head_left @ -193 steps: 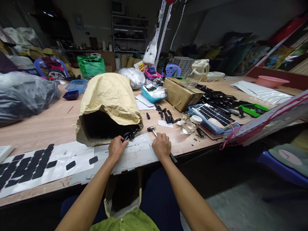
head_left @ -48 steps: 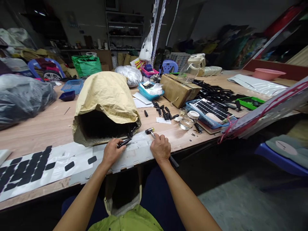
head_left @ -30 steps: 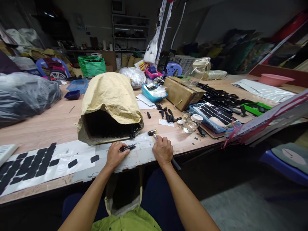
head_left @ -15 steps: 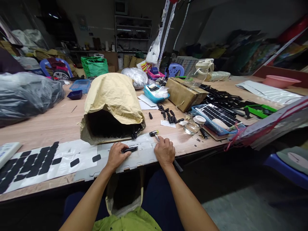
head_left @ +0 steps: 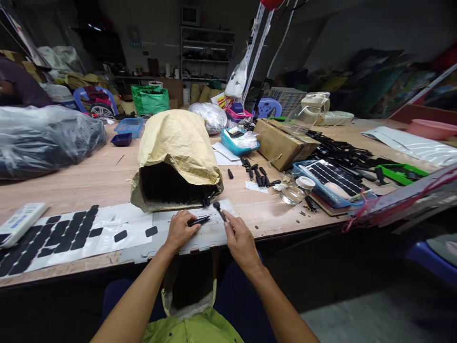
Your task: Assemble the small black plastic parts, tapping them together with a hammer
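My left hand [head_left: 180, 230] presses a small black plastic part [head_left: 200, 220] onto the white sheet [head_left: 207, 234] at the table's front edge, fingers closed on it. My right hand [head_left: 239, 240] grips the handle of a small hammer, raised off the table. The hammer head [head_left: 216, 206] hangs just right of and above the black part. Right behind both hands lies a tan woven sack [head_left: 176, 152], its open mouth toward me with more black parts [head_left: 207, 201] spilling out.
A sheet with black oval pads [head_left: 53, 236] and a white remote [head_left: 19, 223] lie at the left. Loose black parts [head_left: 257, 174], a glass jar [head_left: 298, 190], a blue tray with a solar panel [head_left: 326, 176] and a cardboard box [head_left: 283, 143] crowd the right. A black plastic bag [head_left: 43, 140] sits far left.
My right hand has lifted the hammer from the table and swung it left toward the black part. The left hand still holds that part on the white sheet. The camera shifted left.
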